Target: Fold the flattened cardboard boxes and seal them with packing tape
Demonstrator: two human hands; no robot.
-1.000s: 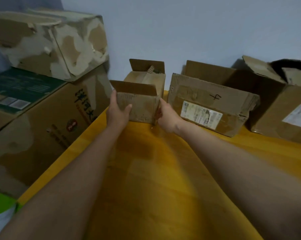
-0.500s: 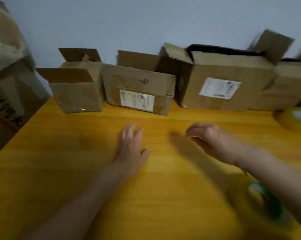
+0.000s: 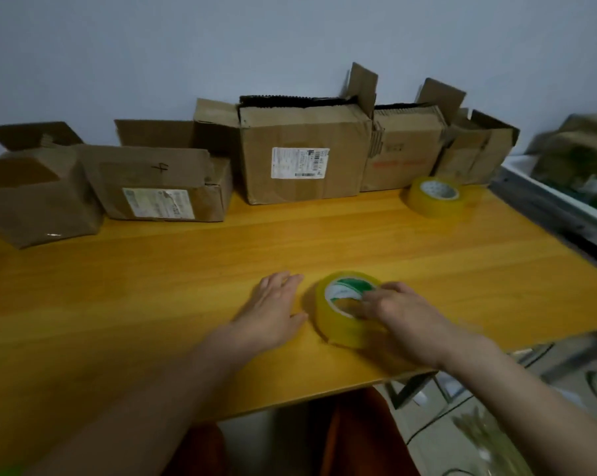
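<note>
A yellowish packing tape roll (image 3: 329, 322) with a green and white core lies flat on the wooden table (image 3: 135, 290) near its front edge. My right hand (image 3: 401, 314) lies over the roll's right side and grips it, fingertips reaching into the core. Beside the roll's left side, my left hand (image 3: 273, 309) rests flat on the table, fingers straight, holding nothing. Several folded cardboard boxes stand in a row along the wall: a small one (image 3: 36, 204), one marked "4" (image 3: 159, 180), a large labelled one (image 3: 300, 132), one with red print (image 3: 403, 149) and a small one (image 3: 475, 156).
A second tape roll (image 3: 434, 197) lies at the back right in front of the boxes. The table's right edge meets a grey and white ledge (image 3: 547, 207) with blurred items. Floor clutter shows below the front right corner.
My hands left the small box at the far left and drew back. The view swung right. My right hand came down onto the near tape roll; my left hand settled beside it.
</note>
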